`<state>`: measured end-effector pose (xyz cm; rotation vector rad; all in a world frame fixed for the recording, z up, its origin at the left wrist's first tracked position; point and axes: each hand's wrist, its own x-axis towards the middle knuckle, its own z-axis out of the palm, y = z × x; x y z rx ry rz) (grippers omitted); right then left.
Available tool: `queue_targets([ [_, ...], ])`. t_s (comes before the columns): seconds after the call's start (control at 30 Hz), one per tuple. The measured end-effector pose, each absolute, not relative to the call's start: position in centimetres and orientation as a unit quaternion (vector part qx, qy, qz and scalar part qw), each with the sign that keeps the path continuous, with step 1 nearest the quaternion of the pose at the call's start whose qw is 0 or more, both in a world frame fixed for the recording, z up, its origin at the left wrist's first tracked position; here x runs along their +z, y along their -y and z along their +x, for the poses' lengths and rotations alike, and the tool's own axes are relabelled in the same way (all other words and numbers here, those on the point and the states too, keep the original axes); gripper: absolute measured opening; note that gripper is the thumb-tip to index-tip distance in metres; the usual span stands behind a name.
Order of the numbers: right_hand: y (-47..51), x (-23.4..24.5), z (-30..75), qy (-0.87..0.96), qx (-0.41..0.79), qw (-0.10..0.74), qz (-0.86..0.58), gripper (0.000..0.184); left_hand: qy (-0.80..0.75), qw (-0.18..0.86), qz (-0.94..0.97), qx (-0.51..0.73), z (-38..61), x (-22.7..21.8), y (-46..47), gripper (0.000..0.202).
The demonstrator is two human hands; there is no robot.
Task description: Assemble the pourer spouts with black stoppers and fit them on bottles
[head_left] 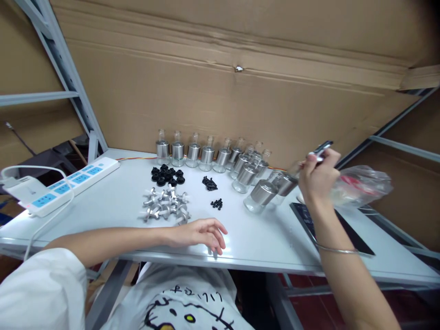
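My left hand (202, 233) is over the front of the table, palm down, its fingers loosely spread with nothing in them. Raised at the right, my right hand (319, 176) grips a slim black-and-silver object (322, 147) whose kind I cannot make out. Just left of that hand are glass bottles with metal sleeves (264, 192), the nearest partly hidden by it. Beyond my left hand lie a pile of silver-and-white spout-like parts (167, 206), a small group of black beads (217, 204), small black pieces (209, 184) and black round caps (167, 175).
More sleeved bottles (207, 153) line the back, before a cardboard wall (206, 101). A white power strip (74, 185) with a cable occupies the left. To the right are a dark flat tablet-like panel (350, 233) and a clear plastic bag (364, 185) behind my right wrist.
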<state>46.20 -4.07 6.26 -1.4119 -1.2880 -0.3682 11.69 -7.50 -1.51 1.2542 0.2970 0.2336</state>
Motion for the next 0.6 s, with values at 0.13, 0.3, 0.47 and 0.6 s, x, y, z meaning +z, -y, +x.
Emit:
queue_targets([
  [0.13,2.2,4.9,45.3,0.519,-0.184,0.527,-0.647,0.031,-0.143,0.794,0.582,0.104,11.7,-1.6,7.5,0.045],
  [0.3,1.2,4.5,44.7,0.526,-0.134,0.565,-0.621,0.041,-0.135,0.798,0.577,0.108,11.8,-1.8,7.4,0.046],
  [0.47,0.6,4.3,43.8,0.542,-0.107,0.596,-0.583,0.049,-0.136,0.799,0.576,0.108,11.8,-1.8,7.4,0.044],
  [0.6,0.6,3.7,43.7,0.550,-0.095,0.604,-0.569,0.052,-0.134,0.800,0.576,0.106,11.7,-1.8,7.4,0.042],
])
